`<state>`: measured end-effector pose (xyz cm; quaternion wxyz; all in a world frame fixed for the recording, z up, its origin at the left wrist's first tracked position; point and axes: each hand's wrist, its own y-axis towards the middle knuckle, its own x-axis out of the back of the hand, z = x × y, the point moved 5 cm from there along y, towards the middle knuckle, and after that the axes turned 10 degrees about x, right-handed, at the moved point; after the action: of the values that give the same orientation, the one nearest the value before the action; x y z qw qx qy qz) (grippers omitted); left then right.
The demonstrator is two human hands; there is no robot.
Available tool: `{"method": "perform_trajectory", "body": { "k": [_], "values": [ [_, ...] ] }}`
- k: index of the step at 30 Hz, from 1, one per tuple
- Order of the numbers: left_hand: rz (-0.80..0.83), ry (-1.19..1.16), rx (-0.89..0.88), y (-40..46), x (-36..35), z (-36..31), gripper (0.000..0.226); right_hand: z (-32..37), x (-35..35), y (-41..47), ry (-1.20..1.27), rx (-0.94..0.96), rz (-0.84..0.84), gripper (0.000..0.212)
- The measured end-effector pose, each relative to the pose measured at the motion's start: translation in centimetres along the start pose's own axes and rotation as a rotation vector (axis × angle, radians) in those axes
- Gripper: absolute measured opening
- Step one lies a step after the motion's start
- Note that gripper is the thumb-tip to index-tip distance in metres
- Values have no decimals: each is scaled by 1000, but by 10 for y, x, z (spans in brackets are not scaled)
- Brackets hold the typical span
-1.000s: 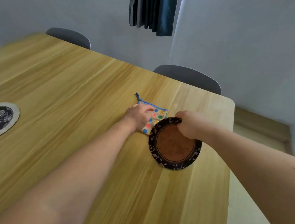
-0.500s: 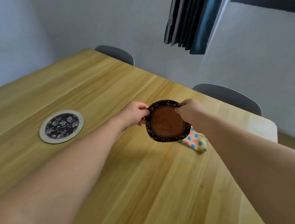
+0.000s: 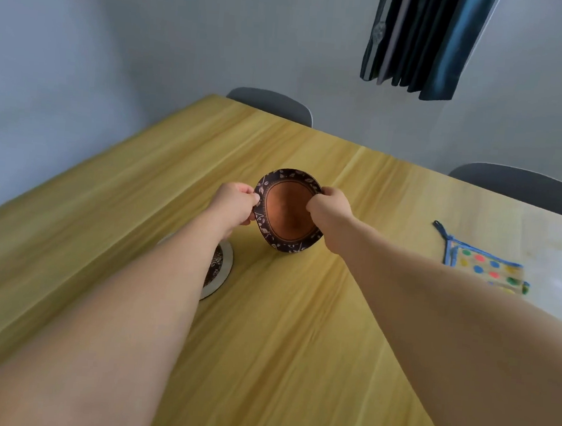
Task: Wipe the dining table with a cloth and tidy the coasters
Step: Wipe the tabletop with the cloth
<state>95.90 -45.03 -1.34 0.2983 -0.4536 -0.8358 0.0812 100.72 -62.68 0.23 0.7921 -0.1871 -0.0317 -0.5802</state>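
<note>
A round coaster (image 3: 284, 213) with a brown centre and a dark leaf-patterned rim is held up above the wooden dining table (image 3: 296, 348), tilted toward me. My left hand (image 3: 235, 202) pinches its left edge and my right hand (image 3: 328, 213) grips its right edge. A second round coaster (image 3: 219, 268), pale-rimmed with a dark floral middle, lies flat on the table, mostly hidden under my left forearm. A polka-dot cloth (image 3: 483, 267) with blue trim lies on the table at the right.
Two grey chairs stand at the table's far side, one (image 3: 271, 103) at the back and one (image 3: 523, 188) at the right. Dark curtains (image 3: 421, 42) hang on the grey wall. The table's left edge runs diagonally near my left arm.
Both hands carried the brown coaster leftward, away from the polka-dot cloth and to just above the floral coaster. The left hand left the cloth and took the coaster's edge.
</note>
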Motion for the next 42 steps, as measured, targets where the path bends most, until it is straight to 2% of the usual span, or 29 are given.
{"method": "perform_trajectory", "body": {
  "k": [2, 6, 12, 17, 21, 24, 31, 34, 37, 42],
  "values": [
    [-47, -4, 22, 17, 8, 14, 7, -1, -18, 10, 33, -6, -3, 64],
    [-137, 76, 78, 35, 19, 35, 15, -8, -39, 21, 41, 34, 15, 67],
    [-273, 432, 41, 21, 8, 22, 33, -27, -7, 12, -96, 85, -20, 65],
    [-150, 615, -140, -11, -62, -27, 42, -44, 77, 1, -297, 151, -130, 67],
    [-43, 659, -228, -44, -136, -67, 48, -65, 155, -4, -427, 181, -219, 64],
    [5, 688, -279, -66, -189, -86, 50, -86, 208, -10, -436, 174, -246, 61],
    [100, 746, -412, -115, -310, -106, 50, -136, 319, -44, -633, 191, -331, 49],
    [163, 819, -491, -134, -359, -107, 54, -164, 348, -61, -778, 207, -336, 49],
    [188, 920, -561, -139, -391, -99, 55, -193, 354, -74, -885, 207, -267, 51],
    [228, 1057, -567, -133, -427, -65, 57, -234, 349, -82, -961, 176, -197, 56]
  ]
}}
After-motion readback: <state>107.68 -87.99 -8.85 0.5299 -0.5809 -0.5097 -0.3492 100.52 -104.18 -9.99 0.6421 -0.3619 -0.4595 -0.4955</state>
